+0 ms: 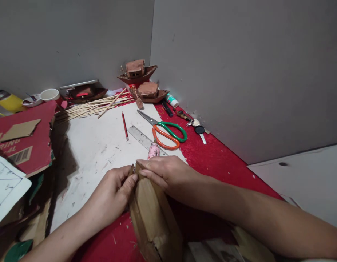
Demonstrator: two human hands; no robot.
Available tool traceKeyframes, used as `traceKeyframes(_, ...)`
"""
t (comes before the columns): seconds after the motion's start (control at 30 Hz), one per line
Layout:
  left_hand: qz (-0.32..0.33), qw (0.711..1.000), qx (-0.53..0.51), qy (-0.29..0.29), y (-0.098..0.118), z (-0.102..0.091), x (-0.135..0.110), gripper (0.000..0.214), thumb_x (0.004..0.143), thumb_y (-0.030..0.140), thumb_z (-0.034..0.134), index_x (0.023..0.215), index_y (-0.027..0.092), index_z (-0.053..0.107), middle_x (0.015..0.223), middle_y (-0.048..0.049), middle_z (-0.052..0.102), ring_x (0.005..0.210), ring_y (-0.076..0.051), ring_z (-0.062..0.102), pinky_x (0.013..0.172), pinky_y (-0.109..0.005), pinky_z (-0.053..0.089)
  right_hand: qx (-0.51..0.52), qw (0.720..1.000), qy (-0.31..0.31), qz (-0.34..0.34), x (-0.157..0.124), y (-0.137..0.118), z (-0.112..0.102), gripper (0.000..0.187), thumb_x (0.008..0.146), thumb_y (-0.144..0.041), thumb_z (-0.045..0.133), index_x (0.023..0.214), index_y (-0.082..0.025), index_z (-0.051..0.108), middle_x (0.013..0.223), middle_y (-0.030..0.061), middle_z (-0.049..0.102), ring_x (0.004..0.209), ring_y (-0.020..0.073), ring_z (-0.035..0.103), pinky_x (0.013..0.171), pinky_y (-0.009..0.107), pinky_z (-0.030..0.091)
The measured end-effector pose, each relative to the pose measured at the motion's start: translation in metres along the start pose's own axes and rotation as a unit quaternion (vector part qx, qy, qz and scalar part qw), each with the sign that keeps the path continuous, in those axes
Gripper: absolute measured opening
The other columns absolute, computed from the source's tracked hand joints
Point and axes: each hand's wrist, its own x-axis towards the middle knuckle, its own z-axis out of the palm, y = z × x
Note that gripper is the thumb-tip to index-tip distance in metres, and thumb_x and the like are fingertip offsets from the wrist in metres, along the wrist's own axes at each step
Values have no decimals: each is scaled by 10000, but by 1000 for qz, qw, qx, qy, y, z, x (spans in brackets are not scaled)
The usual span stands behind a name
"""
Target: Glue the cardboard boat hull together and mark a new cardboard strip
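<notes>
A brown cardboard boat hull (149, 209) points away from me at the near edge of the table. My left hand (118, 187) pinches the left side of its far tip between thumb and fingers. On the other side of that tip, my right hand (160, 171) is closed on the cardboard wall, fingers laid along it. The two side walls show a narrow gap at the tip. Just beyond my right hand lies a pink glue bottle (153, 151) with a pointed nozzle, over a clear ruler (141, 137).
Scissors (168, 131) with green and orange handles and a red pencil (125, 125) lie ahead. Thin wooden sticks (94, 104) and model boats (149, 92) stand farther back. Keys (199, 129) rest near the right wall; red cardboard (43, 145) fills the left.
</notes>
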Motion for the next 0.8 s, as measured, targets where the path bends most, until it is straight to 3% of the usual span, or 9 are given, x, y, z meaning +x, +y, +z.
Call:
traceKeyframes(0.1, -1, 1000, -16, 6, 1, -1, 1, 259, 931, 326, 460, 907, 158, 656, 795, -19, 656, 751, -170, 564, 701, -258, 456, -83, 996, 14, 14, -4, -4, 0, 402, 1003, -305, 334, 1258, -78, 546, 1014, 155, 713, 896, 247, 678, 742, 354, 523)
traceKeyframes(0.2, -4, 999, -35, 20, 1, -2, 1, 253, 920, 327, 469, 823, 161, 633, 747, -10, 636, 715, -160, 557, 667, -247, 454, -129, 990, 40, 42, -5, -5, -7, 441, 995, -341, 358, 1284, -62, 538, 1116, 186, 693, 1036, 274, 657, 827, 387, 533)
traceKeyframes(0.33, -22, 998, -59, 24, 0, -1, 1, 258, 910, 356, 484, 832, 156, 627, 767, -23, 646, 694, -158, 561, 643, -252, 457, -123, 976, 178, 39, -4, 0, -28, 321, 980, -275, 396, 1116, -141, 655, 1074, 116, 725, 981, 213, 679, 837, 317, 534)
traceKeyframes(0.43, -34, 997, -61, 23, -1, 0, 1, 276, 905, 377, 489, 836, 148, 626, 770, -34, 650, 700, -166, 566, 644, -261, 459, -76, 963, 248, 70, -2, 4, -42, 211, 929, -216, 486, 854, -192, 681, 810, 40, 733, 741, 158, 670, 688, 253, 515)
traceKeyframes(0.53, -34, 997, -64, 18, -1, -1, 1, 291, 904, 393, 489, 859, 143, 631, 768, -36, 651, 723, -177, 577, 663, -270, 464, 7, 967, 217, 135, 1, 4, -48, 237, 870, -249, 569, 640, -197, 571, 540, -28, 551, 486, 103, 485, 472, 222, 386)
traceKeyframes(0.63, -38, 997, -62, 19, 0, 0, 1, 304, 903, 412, 493, 856, 144, 629, 778, -37, 651, 715, -174, 576, 660, -268, 462, 87, 968, 183, 151, 3, 2, -44, 349, 862, -278, 559, 546, -196, 434, 486, -58, 386, 442, 78, 356, 426, 211, 290)
traceKeyframes(0.7, -37, 997, -63, 18, 0, 0, 1, 303, 905, 411, 488, 866, 145, 628, 791, -40, 652, 729, -179, 582, 671, -272, 465, 124, 973, 143, 135, 3, 1, -40, 401, 879, -298, 543, 519, -191, 402, 482, -57, 392, 456, 75, 375, 447, 205, 301)
traceKeyframes(0.8, -37, 997, -62, 15, -1, 0, 1, 294, 911, 396, 475, 879, 143, 621, 788, -42, 646, 742, -184, 585, 688, -281, 466, 148, 979, 74, 122, 1, 0, -37, 275, 882, -326, 569, 652, -175, 570, 570, -32, 568, 537, 93, 509, 520, 203, 375)
